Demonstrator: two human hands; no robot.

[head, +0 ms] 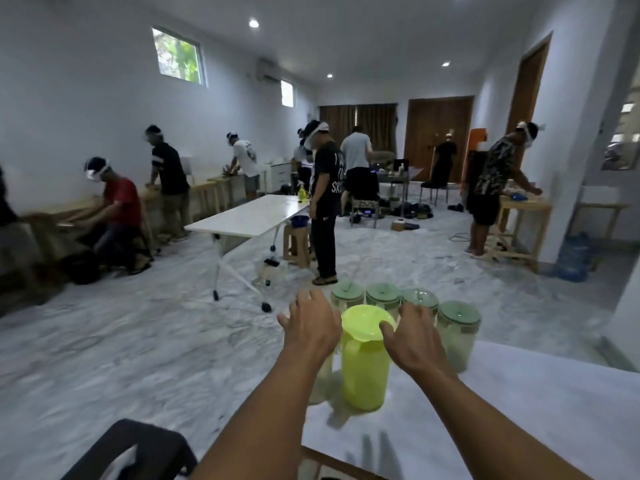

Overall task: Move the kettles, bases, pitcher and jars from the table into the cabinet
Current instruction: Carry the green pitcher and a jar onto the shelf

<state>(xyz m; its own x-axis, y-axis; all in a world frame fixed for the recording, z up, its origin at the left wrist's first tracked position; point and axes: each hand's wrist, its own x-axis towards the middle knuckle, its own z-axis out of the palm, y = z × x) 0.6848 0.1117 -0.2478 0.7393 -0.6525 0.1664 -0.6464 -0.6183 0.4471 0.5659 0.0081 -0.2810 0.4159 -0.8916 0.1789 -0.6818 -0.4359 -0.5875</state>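
A yellow-green pitcher (363,368) with a lid stands on the white table (519,410) in front of me. Behind and beside it stand several clear jars with pale green lids: one at the right (457,336), others at the back (348,294) (382,296). My left hand (311,323) hovers left of the pitcher with fingers spread, over another jar that it mostly hides. My right hand (412,337) is at the pitcher's right, thumb resting on the lid's rim, fingers reaching toward a back jar (420,297). Neither hand holds anything. No kettles, bases or cabinet are in view.
A black chair back (135,448) sits at my lower left. A white folding table on wheels (249,213) stands in mid-room with a person (323,202) beside it. Other people work at wooden benches along both walls. Blue water bottles (575,254) stand at the right.
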